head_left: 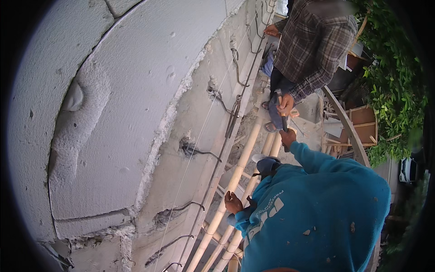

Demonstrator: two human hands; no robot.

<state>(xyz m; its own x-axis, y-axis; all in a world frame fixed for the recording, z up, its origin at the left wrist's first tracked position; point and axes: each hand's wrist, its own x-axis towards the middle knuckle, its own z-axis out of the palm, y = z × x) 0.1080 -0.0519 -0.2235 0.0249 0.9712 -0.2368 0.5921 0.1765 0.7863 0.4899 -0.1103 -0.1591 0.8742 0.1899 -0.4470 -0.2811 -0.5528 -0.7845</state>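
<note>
My right hand [287, 137], at the end of a stretched teal sleeve, is closed round the lower end of a hammer's black handle [284, 121]. Another person's hand [286, 105] grips the same hammer higher up, near its head. That person's other hand [272, 31] is by the wall rods. Down to the left, my left hand [234, 203] hovers over or rests beside a bamboo pole [242, 170]; I cannot tell if they touch. Its fingers are slightly bent and apart, with nothing visible in them.
A rough pale block wall [131, 90] fills the left, with bent steel rods [217, 99] sticking out and a thin string along it. Bamboo poles form a narrow scaffold underfoot. The co-worker in a plaid shirt [312, 45] stands ahead. Leafy branches [398, 81] and wooden pieces lie right.
</note>
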